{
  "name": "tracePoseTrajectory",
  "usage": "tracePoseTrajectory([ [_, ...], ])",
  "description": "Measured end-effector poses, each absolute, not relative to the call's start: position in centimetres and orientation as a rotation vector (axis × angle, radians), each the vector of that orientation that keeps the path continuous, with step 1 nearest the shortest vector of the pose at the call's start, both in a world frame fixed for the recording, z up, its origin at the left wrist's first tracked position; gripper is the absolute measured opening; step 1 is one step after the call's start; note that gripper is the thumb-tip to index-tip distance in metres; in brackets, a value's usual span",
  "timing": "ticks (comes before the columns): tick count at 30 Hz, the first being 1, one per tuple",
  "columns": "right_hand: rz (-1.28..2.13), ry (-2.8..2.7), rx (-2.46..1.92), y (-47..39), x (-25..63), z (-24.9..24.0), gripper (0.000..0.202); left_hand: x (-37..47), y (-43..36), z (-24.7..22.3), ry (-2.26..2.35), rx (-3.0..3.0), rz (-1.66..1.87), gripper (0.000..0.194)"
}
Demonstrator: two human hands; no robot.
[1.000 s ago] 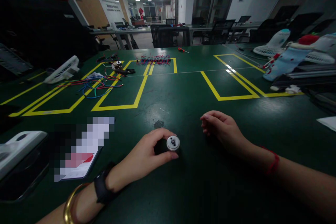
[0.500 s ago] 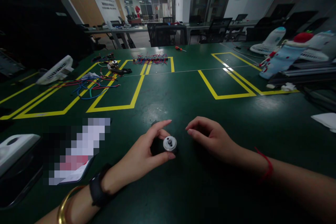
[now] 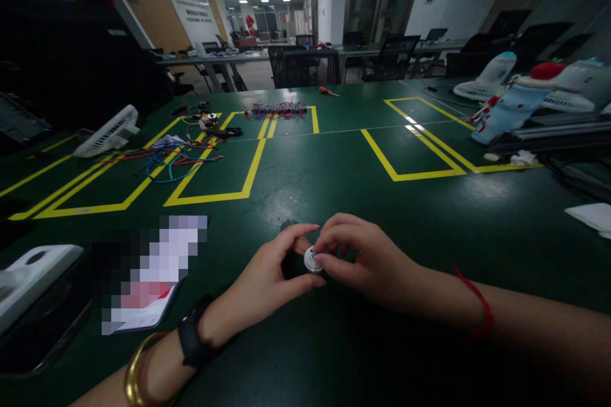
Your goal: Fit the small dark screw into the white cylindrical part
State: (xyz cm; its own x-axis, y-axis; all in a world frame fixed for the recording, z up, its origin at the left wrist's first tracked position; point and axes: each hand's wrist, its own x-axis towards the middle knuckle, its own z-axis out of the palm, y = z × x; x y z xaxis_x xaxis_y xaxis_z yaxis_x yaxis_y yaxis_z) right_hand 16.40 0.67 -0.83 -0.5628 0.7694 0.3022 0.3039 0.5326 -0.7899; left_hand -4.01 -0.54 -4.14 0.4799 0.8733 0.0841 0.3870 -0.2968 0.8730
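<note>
Thumb and middle finger of the left hand (image 3: 270,270) curve round a small metal cylinder (image 3: 311,261), which stands upright on the green table (image 3: 329,184) in front of the person. That hand grasps the cylinder lightly: the thumb lies along its near side, the middle finger reaches behind it, and the forefinger is lifted clear, pointing toward the right. The left forearm slants in from the lower left corner, wearing a black watch (image 3: 193,337) and a gold bangle (image 3: 135,372).

The right hand (image 3: 367,257) comes in from the other side, its back turned up and its wrist nearly straight behind a red cord (image 3: 480,299). Its thumb and forefinger taper together at the cylinder's top face; whether they grip anything there, I cannot tell. The other fingers curl loosely beneath.
</note>
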Motion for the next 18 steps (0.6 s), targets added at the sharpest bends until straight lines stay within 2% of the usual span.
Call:
tracePoseTrajectory([
  [5,0.882,-1.996,-0.951,0.9,18.2,-0.6,0.005,-4.0,-0.6,-4.0,1.065,1.922,0.742,0.059],
  [13,0.838,-2.357,-1.103,0.2,21.7,-3.8,0.01,-4.0,-0.5,-3.8,1.039,1.907,0.73,0.062],
  [18,0.788,-2.412,-1.105,0.2,21.4,-3.8,0.01,-4.0,-0.5,-3.8,1.049,1.913,0.722,0.06],
])
